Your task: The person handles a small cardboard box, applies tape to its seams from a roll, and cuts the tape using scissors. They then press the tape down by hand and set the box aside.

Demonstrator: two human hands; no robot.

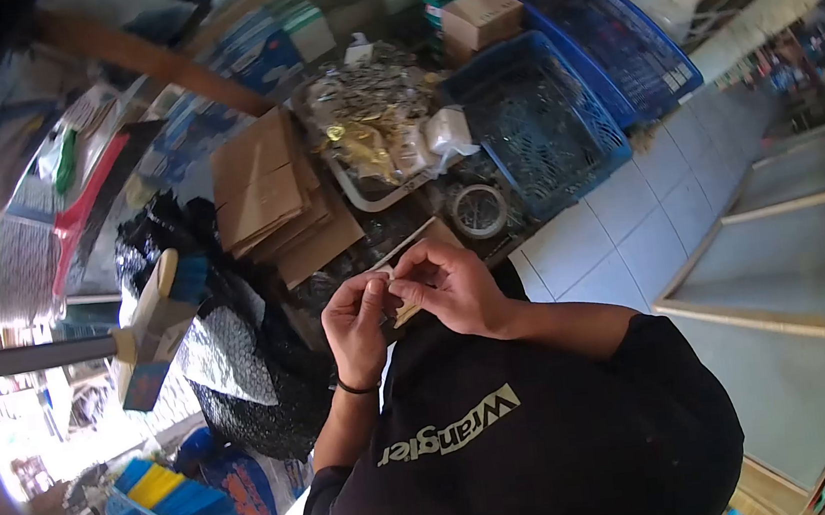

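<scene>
My left hand (354, 332) and my right hand (454, 291) meet in front of my chest, thumbs and fingertips pinched together. A small pale thing shows between the fingertips, too small to make out. Just beyond the hands, a thin pale strip (409, 244) slants along a piece of brown cardboard (442, 232). Past my right hand lies a clear roll of tape (480, 211). Folded brown cardboard sheets (264, 188) are stacked beyond my left hand. Behind these, a white tray (367, 204) holds many small metallic and gold-coloured pieces and white packets.
Two blue plastic crates (611, 141) stand at the back right, with a cardboard box (483, 17) beside them. Black plastic wrapping (248, 415) and a broom head (154, 330) are on the left. Wood-framed panels (781, 319) lean at the right over white floor tiles (620, 221).
</scene>
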